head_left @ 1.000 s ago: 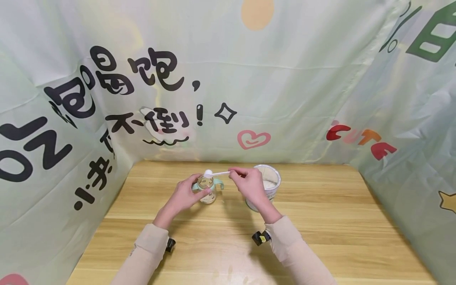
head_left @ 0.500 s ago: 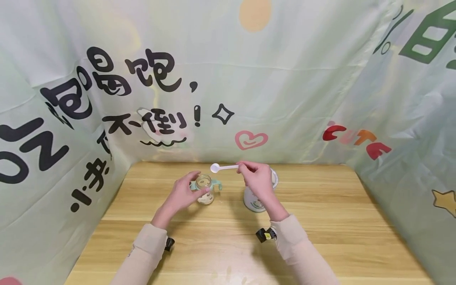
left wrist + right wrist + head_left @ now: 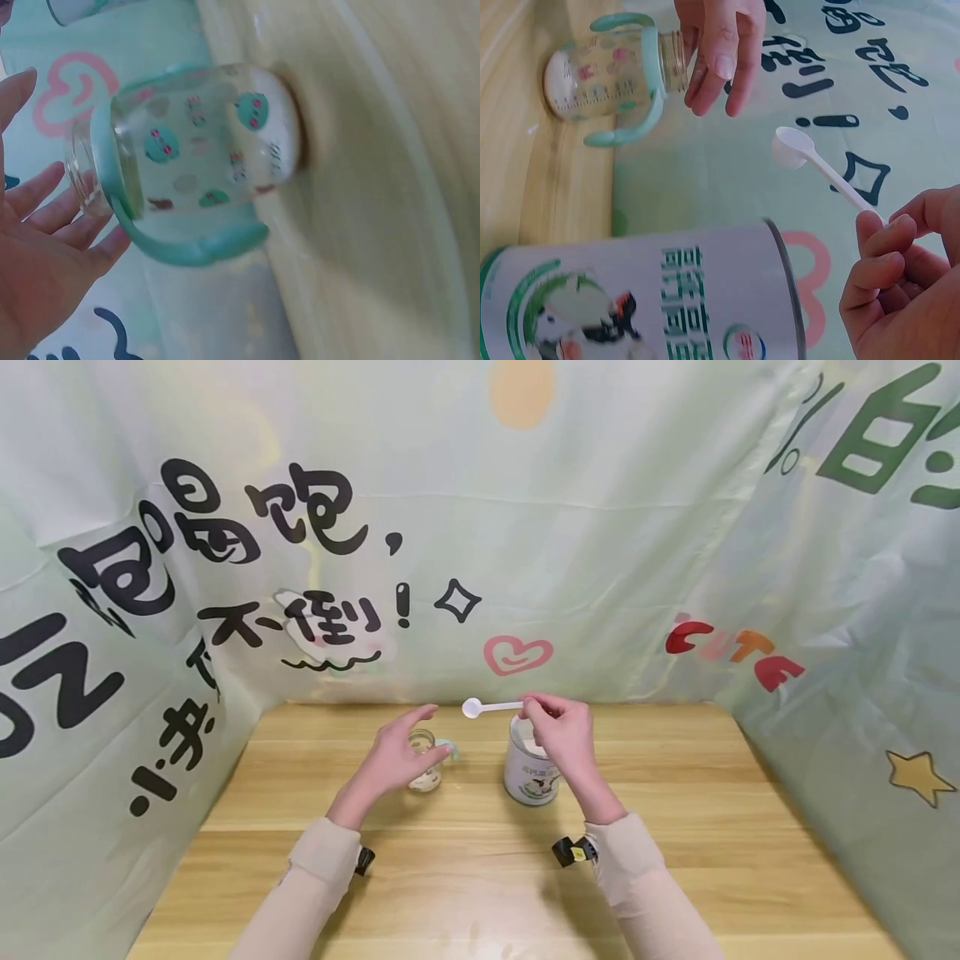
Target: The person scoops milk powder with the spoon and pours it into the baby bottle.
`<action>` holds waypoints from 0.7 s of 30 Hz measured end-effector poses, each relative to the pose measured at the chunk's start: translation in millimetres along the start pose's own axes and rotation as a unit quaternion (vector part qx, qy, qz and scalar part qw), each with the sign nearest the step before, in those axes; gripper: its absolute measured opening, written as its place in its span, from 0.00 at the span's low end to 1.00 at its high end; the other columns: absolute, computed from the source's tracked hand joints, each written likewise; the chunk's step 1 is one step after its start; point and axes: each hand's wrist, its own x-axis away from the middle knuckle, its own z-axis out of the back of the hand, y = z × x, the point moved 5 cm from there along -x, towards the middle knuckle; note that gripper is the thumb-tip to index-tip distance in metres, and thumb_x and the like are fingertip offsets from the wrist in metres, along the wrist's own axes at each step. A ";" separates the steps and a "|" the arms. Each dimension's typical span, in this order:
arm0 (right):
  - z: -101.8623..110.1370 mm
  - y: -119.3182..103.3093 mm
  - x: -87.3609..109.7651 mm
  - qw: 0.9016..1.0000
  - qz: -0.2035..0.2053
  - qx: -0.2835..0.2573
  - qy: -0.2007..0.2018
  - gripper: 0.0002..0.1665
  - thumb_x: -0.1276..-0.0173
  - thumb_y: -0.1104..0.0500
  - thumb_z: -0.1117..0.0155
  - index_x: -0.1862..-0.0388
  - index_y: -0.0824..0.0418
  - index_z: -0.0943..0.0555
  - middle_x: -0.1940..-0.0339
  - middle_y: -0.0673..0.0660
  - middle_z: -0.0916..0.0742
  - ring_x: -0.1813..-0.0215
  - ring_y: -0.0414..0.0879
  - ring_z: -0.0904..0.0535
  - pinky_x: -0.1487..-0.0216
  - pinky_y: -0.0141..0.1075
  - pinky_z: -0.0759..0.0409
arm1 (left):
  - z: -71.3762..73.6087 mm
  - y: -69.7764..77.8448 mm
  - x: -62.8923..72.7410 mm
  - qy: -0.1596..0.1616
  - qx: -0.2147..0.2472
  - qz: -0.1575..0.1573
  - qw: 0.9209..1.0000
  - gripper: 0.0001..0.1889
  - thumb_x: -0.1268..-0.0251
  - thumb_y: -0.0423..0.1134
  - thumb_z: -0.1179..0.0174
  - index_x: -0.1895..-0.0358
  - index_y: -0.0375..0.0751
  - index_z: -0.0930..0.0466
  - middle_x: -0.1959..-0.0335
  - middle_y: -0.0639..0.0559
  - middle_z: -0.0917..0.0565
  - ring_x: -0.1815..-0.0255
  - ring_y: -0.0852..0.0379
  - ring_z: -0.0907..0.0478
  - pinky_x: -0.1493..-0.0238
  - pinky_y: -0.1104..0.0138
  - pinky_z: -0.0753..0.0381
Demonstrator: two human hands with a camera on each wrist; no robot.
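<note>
A clear baby bottle (image 3: 202,142) with mint-green side handles and printed cartoon faces stands upright, its mouth uncapped and white powder at its base. Fingers spread, my left hand (image 3: 393,756) hovers around the bottle's neck; the left wrist view shows its fingertips right at the rim. My right hand (image 3: 564,735) pinches the handle end of a white measuring scoop (image 3: 793,148), whose small bowl points left in the head view. Below that hand, an open milk powder can (image 3: 525,777) stands on the table, partly hidden by the hand, with pale powder inside.
The wooden table (image 3: 450,877) runs back to a printed fabric curtain (image 3: 592,568), which also closes off both sides. Each wrist carries a small black camera (image 3: 573,852).
The scoop has moved from over the bottle's mouth up and right towards the can. My left hand has loosened from the bottle, fingers spreading. The head view has shifted slightly right.
</note>
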 end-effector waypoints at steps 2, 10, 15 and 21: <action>5.8 0.5 -0.4 1.000 -0.001 0.004 0.006 0.16 0.30 0.62 0.40 0.55 0.66 0.08 0.71 0.61 0.10 0.84 0.35 0.31 0.81 0.26 0.37 | -3.6 4.7 -3.4 -0.008 -0.003 -0.008 1.000 0.41 0.38 0.54 0.24 0.25 0.43 0.27 0.32 0.39 0.18 0.30 0.39 0.21 0.28 0.43 0.23; 25.3 1.9 -1.7 1.000 -0.008 0.017 0.020 0.14 0.28 0.61 0.39 0.54 0.64 0.09 0.71 0.55 0.10 0.82 0.36 0.29 0.79 0.27 0.32 | -18.4 25.3 -15.4 -0.034 0.002 -0.028 0.999 0.43 0.38 0.56 0.24 0.24 0.42 0.29 0.30 0.40 0.19 0.27 0.39 0.24 0.25 0.41 0.29; 36.6 3.8 -2.4 0.999 -0.009 0.025 0.033 0.14 0.27 0.59 0.38 0.54 0.64 0.09 0.71 0.53 0.10 0.82 0.37 0.28 0.79 0.27 0.30 | -29.4 37.1 -21.7 -0.051 0.002 -0.035 0.998 0.45 0.38 0.60 0.26 0.22 0.43 0.30 0.27 0.42 0.21 0.25 0.41 0.25 0.24 0.43 0.28; 49.6 6.1 -1.0 0.998 -0.008 0.037 0.048 0.15 0.27 0.60 0.39 0.53 0.65 0.09 0.69 0.56 0.10 0.81 0.37 0.26 0.79 0.28 0.29 | -43.8 48.9 -28.6 -0.071 0.014 -0.029 0.997 0.47 0.39 0.63 0.27 0.21 0.46 0.32 0.25 0.46 0.23 0.24 0.43 0.27 0.22 0.44 0.30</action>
